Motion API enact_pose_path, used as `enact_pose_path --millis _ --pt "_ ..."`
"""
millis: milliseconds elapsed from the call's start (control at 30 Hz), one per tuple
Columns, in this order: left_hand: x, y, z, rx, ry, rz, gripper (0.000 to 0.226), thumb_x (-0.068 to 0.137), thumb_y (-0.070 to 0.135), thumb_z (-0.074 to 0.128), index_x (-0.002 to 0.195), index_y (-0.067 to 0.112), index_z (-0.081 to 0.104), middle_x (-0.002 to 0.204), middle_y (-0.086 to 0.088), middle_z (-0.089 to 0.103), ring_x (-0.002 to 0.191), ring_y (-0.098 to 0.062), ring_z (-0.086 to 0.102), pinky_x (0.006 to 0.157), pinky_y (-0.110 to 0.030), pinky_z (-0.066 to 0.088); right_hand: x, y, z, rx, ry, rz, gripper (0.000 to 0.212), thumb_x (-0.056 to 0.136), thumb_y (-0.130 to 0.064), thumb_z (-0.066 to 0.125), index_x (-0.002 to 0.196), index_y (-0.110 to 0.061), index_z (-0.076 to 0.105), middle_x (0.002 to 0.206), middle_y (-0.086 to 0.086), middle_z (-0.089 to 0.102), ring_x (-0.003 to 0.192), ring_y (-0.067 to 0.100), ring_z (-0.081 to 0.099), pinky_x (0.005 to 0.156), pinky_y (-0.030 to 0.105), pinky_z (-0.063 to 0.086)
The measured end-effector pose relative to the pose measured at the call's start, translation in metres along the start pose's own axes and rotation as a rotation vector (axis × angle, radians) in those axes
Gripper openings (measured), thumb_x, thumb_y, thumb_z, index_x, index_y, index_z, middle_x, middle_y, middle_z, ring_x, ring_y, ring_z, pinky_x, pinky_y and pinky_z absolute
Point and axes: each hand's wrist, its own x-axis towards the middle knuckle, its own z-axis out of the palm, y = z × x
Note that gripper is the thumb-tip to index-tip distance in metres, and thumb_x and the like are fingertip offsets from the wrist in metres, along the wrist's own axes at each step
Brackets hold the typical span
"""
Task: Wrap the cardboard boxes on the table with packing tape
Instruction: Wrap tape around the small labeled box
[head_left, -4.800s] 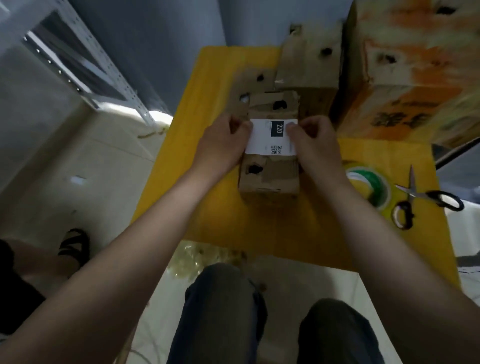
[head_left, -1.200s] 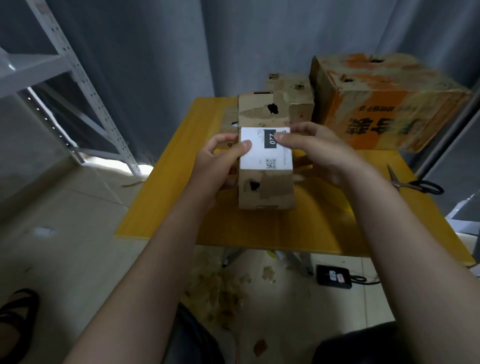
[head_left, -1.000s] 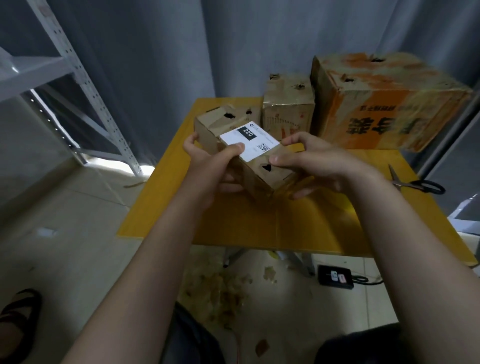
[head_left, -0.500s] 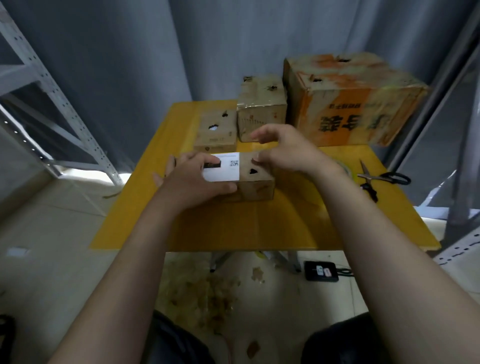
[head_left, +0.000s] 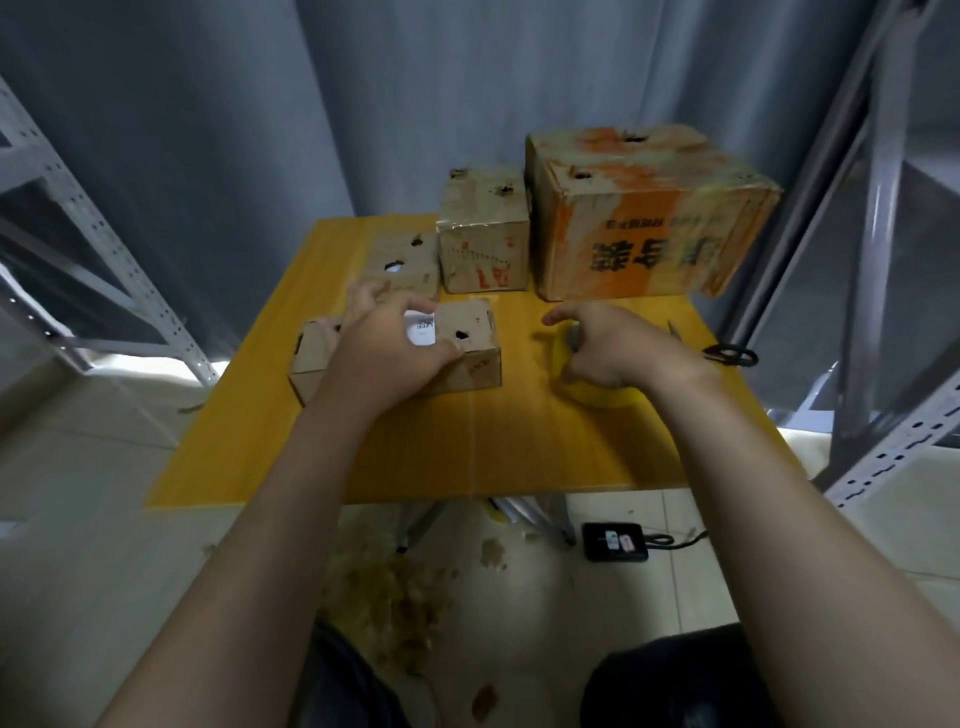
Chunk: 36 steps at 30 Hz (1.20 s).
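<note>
Meanwhile, the left hand (head_left: 395, 345) grips the small brown cardboard box (head_left: 470, 358), white-labelled, from above near the yellow table's (head_left: 519, 441) left edge.
Toward the right edge the right hand (head_left: 610, 348) curls over the yellow roll of packing tape (head_left: 592, 392); whether it grips the roll cannot be told. Black-handled scissors (head_left: 727, 356) lie just beyond.

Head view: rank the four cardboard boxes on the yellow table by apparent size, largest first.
1. Large orange-printed cardboard box
2. White-labelled brown box under the left hand; nearer the camera, so unsure against the next
3. Upright brown box with red marks
4. Flat holed brown box
</note>
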Motion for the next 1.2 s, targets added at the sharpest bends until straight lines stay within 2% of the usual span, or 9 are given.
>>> enact_pose_path --millis 133,200,300,433,600,767,933,1067,1200 --pt "-0.010 0.024 0.002 -0.268 0.188 0.170 0.021 0.090 0.027 0.077 0.105 0.037 0.068 0.132 0.008 0.059 0.134 -0.014 0.050 0.108 -0.038 0.046 -0.006 0.003 -0.016 0.261 0.239 -0.102 0.066 0.088 -0.006 0.074 0.144 -0.036 0.054 0.109 -0.001 0.063 0.103 0.019 0.063 0.080 0.035 0.058" --pt "-0.017 0.036 0.003 -0.383 0.204 0.204 0.017 0.092 0.025 0.075 0.103 0.037 0.069 0.110 0.016 0.068 0.104 -0.002 0.064 0.087 -0.025 0.056 -0.013 -0.003 -0.027 0.501 0.330 -0.163 0.065 0.088 -0.007 0.078 0.144 -0.032 0.054 0.084 -0.003 0.057 0.074 0.011 0.058 0.062 0.022 0.052" --pt "-0.024 0.055 0.012 -0.640 0.155 0.194 0.019 0.092 0.023 0.078 0.111 0.025 0.072 0.094 0.011 0.073 0.077 0.003 0.068 0.067 -0.012 0.054 -0.027 -0.021 -0.034 0.786 0.349 -0.285 0.065 0.088 -0.002 0.078 0.144 -0.023 0.054 0.068 -0.002 0.055 0.057 0.006 0.053 0.054 0.017 0.044" --pt "-0.027 0.065 0.015 -0.668 0.112 0.243 0.023 0.092 0.023 0.078 0.114 0.017 0.076 0.085 0.014 0.074 0.075 0.004 0.067 0.064 -0.011 0.049 -0.037 -0.043 -0.031 1.009 0.191 -0.437 0.059 0.090 0.004 0.073 0.142 -0.017 0.055 0.076 0.006 0.059 0.077 0.023 0.060 0.075 0.034 0.051" --pt "-0.030 0.055 0.010 -0.622 0.149 0.311 0.016 0.090 0.019 0.081 0.106 0.017 0.080 0.096 0.002 0.079 0.086 -0.011 0.074 0.076 -0.027 0.060 -0.034 -0.044 -0.030 0.772 0.248 -0.410 0.044 0.093 -0.025 0.077 0.136 -0.023 0.064 0.085 0.006 0.064 0.078 0.013 0.064 0.073 0.038 0.060" --pt "-0.035 0.049 0.012 -0.543 0.120 0.356 0.019 0.088 0.019 0.083 0.094 0.035 0.075 0.072 0.027 0.073 0.071 0.006 0.070 0.063 -0.006 0.047 -0.029 -0.038 -0.030 0.661 0.326 -0.435 0.027 0.091 -0.033 0.080 0.117 -0.030 0.076 0.100 -0.009 0.068 0.092 0.013 0.070 0.075 0.046 0.065" --pt "-0.038 0.046 0.014 -0.467 0.108 0.361 0.015 0.090 0.021 0.080 0.090 0.034 0.073 0.062 0.027 0.065 0.062 0.008 0.062 0.058 -0.004 0.040 -0.025 -0.036 -0.031 0.680 0.406 -0.442 0.013 0.091 -0.021 0.081 0.085 -0.033 0.078 0.104 0.005 0.074 0.083 0.015 0.071 0.070 0.042 0.064" --pt "-0.040 0.046 0.016 -0.540 0.072 0.306 0.005 0.098 0.025 0.072 0.093 0.024 0.071 0.077 0.011 0.076 0.073 -0.002 0.071 0.065 -0.023 0.057 -0.023 -0.037 -0.031 0.587 0.496 -0.502 0.014 0.090 -0.016 0.080 0.084 -0.029 0.076 0.109 0.000 0.068 0.089 -0.002 0.063 0.077 0.014 0.051" --pt "-0.042 0.055 0.013 -0.531 0.011 0.247 0.048 0.094 0.047 0.062 0.091 -0.001 0.064 0.077 -0.013 0.072 0.073 -0.028 0.069 0.069 -0.047 0.059 -0.027 -0.040 -0.030 0.387 0.609 -0.547 0.003 0.091 -0.019 0.078 0.089 -0.019 0.079 0.097 -0.005 0.069 0.086 0.001 0.061 0.075 0.015 0.048"
